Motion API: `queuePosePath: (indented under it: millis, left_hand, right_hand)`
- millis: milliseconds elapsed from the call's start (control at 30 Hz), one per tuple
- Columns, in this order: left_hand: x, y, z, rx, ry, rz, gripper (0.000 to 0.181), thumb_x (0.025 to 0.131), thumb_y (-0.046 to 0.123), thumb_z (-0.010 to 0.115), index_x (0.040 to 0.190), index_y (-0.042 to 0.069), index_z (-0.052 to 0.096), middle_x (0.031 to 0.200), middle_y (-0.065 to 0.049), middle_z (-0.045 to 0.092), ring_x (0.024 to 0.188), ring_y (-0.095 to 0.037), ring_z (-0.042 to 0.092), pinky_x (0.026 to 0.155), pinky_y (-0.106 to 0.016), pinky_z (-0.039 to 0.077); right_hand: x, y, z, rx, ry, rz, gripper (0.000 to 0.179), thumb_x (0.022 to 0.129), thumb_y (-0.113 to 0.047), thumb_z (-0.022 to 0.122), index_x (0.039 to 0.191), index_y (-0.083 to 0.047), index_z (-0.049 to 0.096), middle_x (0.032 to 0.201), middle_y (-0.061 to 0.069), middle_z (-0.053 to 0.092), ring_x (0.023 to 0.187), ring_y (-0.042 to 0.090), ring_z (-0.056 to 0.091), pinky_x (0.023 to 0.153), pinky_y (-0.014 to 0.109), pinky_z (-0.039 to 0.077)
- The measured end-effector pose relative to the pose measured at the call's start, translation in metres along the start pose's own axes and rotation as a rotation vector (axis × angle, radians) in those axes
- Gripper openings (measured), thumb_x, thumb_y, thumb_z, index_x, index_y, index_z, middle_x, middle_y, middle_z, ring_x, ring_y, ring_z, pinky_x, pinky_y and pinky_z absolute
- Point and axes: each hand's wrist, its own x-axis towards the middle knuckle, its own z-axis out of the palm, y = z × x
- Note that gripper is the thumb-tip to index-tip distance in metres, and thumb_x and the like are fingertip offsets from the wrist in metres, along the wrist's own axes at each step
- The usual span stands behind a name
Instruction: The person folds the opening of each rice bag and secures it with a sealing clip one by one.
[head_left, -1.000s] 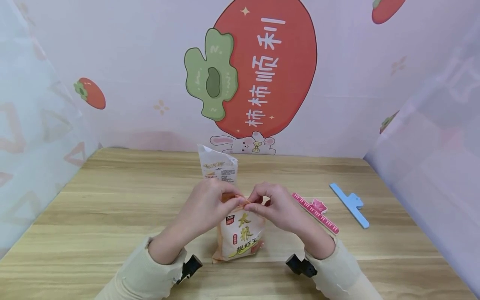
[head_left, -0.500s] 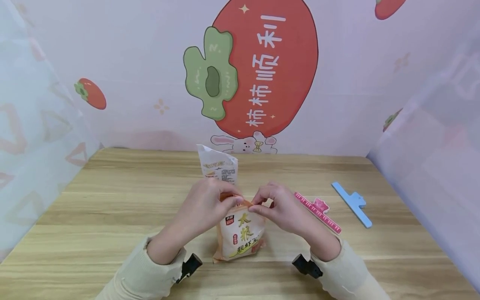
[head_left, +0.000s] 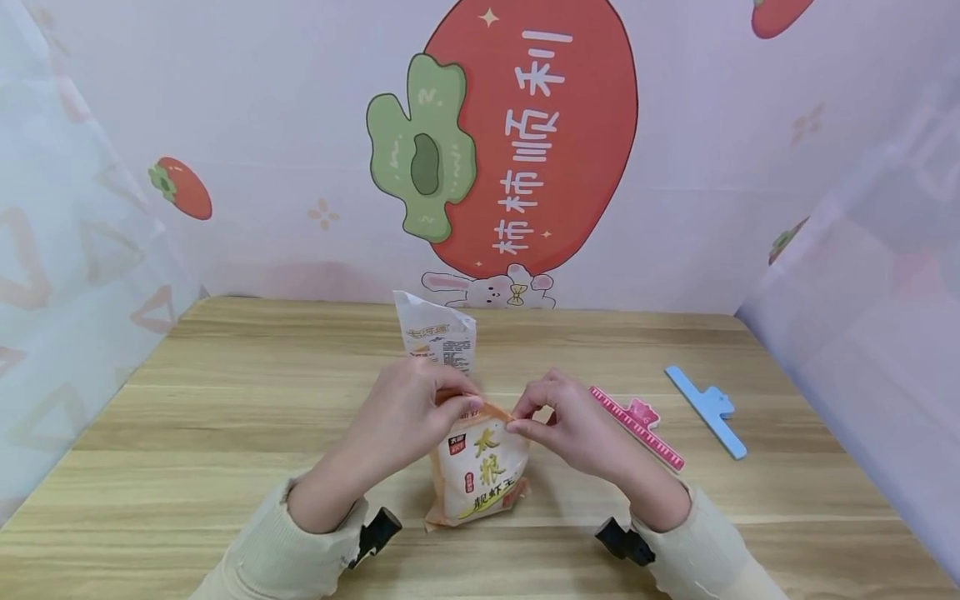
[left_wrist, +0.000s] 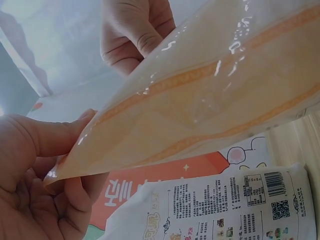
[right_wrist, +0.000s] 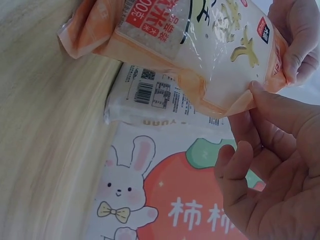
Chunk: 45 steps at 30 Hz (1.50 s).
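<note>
Right hand has shifted away from the left hand over the past second. Both pinch the top edge of one orange-and-white bag, one hand near each corner, holding it upright between them at one wooden table. Behind it is one white bag. Rightward lie two clips: one pink clip, one blue clip farther out.
</note>
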Motion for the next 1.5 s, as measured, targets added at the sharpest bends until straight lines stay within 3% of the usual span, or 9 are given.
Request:
queuePosePath:
  millis: [367, 767, 1033, 1300, 1500]
  left_hand:
    - [-0.0001, 0.0008, -0.0006, 0.015, 0.016, 0.026, 0.004, 0.085, 0.014, 0.079, 0.084, 0.010, 0.079, 0.081, 0.002, 0.074, 0.073, -0.009, 0.058, 0.057, -0.020, 0.047]
    - [0.0023, 0.0001, -0.0022, 0.012, 0.025, 0.039, 0.003, 0.084, 0.013, 0.079, 0.085, 0.009, 0.080, 0.083, 0.001, 0.075, 0.075, -0.010, 0.062, 0.059, -0.020, 0.048]
    - [0.0030, -0.0006, -0.0039, 0.025, 0.019, 0.004, 0.004, 0.083, 0.013, 0.080, 0.086, 0.010, 0.080, 0.083, 0.002, 0.074, 0.077, -0.011, 0.060, 0.060, -0.021, 0.048]
    - [0.0059, -0.0016, -0.0033, 0.069, -0.004, -0.025, 0.011, 0.084, 0.020, 0.080, 0.093, 0.014, 0.079, 0.091, 0.004, 0.076, 0.089, -0.013, 0.065, 0.073, -0.027, 0.053]
    - [0.0075, -0.0025, -0.0016, 0.071, -0.027, -0.081, 0.025, 0.082, 0.033, 0.082, 0.101, 0.018, 0.079, 0.097, 0.003, 0.075, 0.091, -0.015, 0.062, 0.067, -0.025, 0.052]
  right_hand:
    - [-0.0009, 0.0019, -0.0020, -0.010, -0.014, 0.044, 0.006, 0.085, -0.015, 0.078, 0.081, -0.016, 0.073, 0.081, -0.006, 0.062, 0.084, 0.015, 0.047, 0.064, 0.022, 0.048]
    - [-0.0006, 0.0071, -0.0070, -0.035, -0.047, 0.029, 0.009, 0.084, -0.012, 0.078, 0.079, -0.016, 0.072, 0.080, -0.007, 0.062, 0.085, 0.015, 0.047, 0.062, 0.021, 0.047]
    - [-0.0003, 0.0101, -0.0065, -0.088, -0.069, 0.048, 0.011, 0.083, -0.014, 0.079, 0.079, -0.018, 0.071, 0.082, -0.007, 0.059, 0.090, 0.017, 0.046, 0.064, 0.022, 0.046]
    - [0.0006, 0.0070, -0.0022, -0.156, -0.043, -0.018, 0.017, 0.083, -0.013, 0.080, 0.074, -0.021, 0.067, 0.078, -0.012, 0.060, 0.090, 0.013, 0.046, 0.068, 0.023, 0.046]
    - [-0.0006, 0.0065, -0.0019, -0.179, -0.038, -0.036, 0.018, 0.083, -0.013, 0.080, 0.075, -0.022, 0.067, 0.079, -0.014, 0.062, 0.089, 0.012, 0.047, 0.070, 0.023, 0.046]
